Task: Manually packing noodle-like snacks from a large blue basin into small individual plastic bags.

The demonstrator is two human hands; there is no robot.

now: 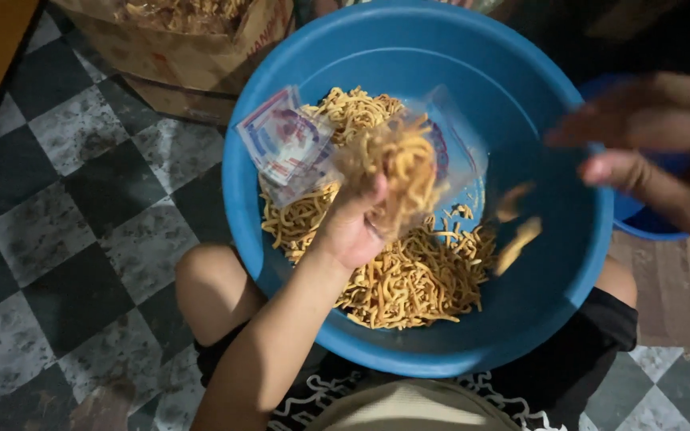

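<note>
Over a blue basin point(553, 303) of thin fried snack sticks point(409, 279), the left hand point(357, 227) grips a clear plastic bag point(441, 160), part-filled; the right hand point(648, 152) hovers open, blurred. Light, brittle sticks and slippery film seem best held at the bag's mouth

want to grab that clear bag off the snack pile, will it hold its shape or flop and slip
Likely floppy: the clear bag is thin film, already creased and sagging over the fried sticks. Probably very light, since it looks empty and rests on the pile without denting it. It may be slippery, as the plastic is glossy. The left hand grips a second bag bunched, which suggests pinching works best.
</note>
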